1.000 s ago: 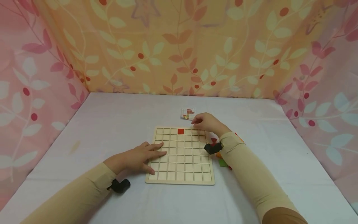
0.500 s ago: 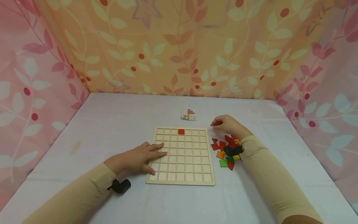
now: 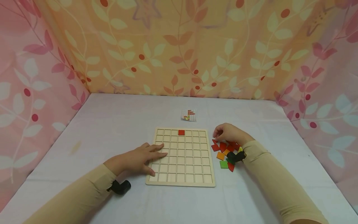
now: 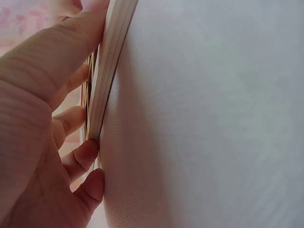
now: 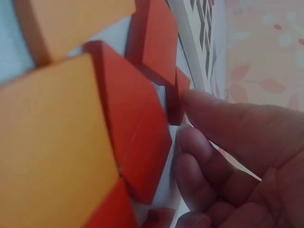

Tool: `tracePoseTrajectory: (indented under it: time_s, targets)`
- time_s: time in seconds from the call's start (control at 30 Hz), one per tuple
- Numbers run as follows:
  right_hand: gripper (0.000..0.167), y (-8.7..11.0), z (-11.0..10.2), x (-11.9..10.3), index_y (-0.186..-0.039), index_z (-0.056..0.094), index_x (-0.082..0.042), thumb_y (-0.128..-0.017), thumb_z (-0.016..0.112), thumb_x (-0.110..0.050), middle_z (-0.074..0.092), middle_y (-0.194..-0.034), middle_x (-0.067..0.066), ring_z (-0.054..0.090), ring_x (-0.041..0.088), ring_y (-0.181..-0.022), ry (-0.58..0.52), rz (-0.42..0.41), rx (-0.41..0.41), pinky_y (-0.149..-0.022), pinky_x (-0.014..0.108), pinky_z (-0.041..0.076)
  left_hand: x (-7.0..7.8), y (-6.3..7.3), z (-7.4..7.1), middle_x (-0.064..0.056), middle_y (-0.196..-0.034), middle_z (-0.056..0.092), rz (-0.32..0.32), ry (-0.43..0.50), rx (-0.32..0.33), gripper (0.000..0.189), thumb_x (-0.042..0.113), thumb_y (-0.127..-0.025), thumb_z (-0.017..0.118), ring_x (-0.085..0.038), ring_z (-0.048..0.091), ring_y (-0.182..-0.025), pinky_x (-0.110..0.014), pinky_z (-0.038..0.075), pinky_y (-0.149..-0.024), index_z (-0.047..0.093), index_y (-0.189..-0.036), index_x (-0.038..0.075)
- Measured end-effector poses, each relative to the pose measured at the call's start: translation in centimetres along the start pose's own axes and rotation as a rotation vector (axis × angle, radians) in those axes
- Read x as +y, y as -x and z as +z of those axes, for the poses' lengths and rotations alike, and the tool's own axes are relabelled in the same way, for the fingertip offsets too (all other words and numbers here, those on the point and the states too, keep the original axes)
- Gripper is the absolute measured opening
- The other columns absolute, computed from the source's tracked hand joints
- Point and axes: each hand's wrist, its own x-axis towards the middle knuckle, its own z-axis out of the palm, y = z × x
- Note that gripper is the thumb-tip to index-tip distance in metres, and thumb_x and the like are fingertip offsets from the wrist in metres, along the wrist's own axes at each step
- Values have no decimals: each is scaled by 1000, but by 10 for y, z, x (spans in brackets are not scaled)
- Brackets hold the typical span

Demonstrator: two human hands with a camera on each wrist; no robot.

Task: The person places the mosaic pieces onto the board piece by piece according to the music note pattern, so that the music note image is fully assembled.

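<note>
Board [image 3: 181,160] holds red square [image 3: 181,132] at twelve o'clock, left hand [image 3: 137,158] splayed at nine, right hand [image 3: 231,133] by red triangle [image 3: 214,141] at two, pinch unclear.

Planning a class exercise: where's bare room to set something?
Free: between the left curtain and the card, beyond the left hand; and nearer than the board, between the sleeves. Crowded: right of the board, with loose pieces by the right hand.

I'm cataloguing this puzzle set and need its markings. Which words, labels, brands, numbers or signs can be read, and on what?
None can be read in any view.
Card: a small coloured picture on a grid; any print there is too small to read.
Board: no lettering shows.
Pieces: none on the visible faces.
</note>
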Motion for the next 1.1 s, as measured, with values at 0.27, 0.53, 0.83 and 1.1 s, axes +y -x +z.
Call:
tracePoseTrajectory:
  time_s: [0.27,0.53,0.83,1.1]
  targets:
    - [14,1,0,1,-88,63,-8,-79,71,-13,56,-73,5,45,19,-56,-15,-51,-41,-52,28,39,-2,-1,2,5,-153,12,5,-12,5,82,62,-71,61,-17,27,-118,-40,31,-94,28,-142,37]
    - [11,1,3,-1,-83,64,-8,-79,72,-15,56,-70,5,44,19,-57,-16,-38,-78,-50,28,38,-3,0,4,2,-152,15,39,-7,30,82,63,-71,60,-17,29,-114,-40,32,-92,31,-142,33]
    - [12,0,4,-1,-80,63,-9,-78,72,-16,55,-68,3,44,18,-56,5,-45,-76,-50,27,36,-3,0,4,5,-153,13,28,-1,25,82,61,-72,61,-17,27,-117,-40,31,-94,29,-142,35]
    - [12,1,2,-2,-80,62,-9,-78,72,-16,54,-67,3,45,19,-56,9,-71,-67,-50,28,37,-3,0,3,3,-153,14,35,-7,30,82,61,-72,62,-15,29,-115,-39,32,-93,30,-142,34]
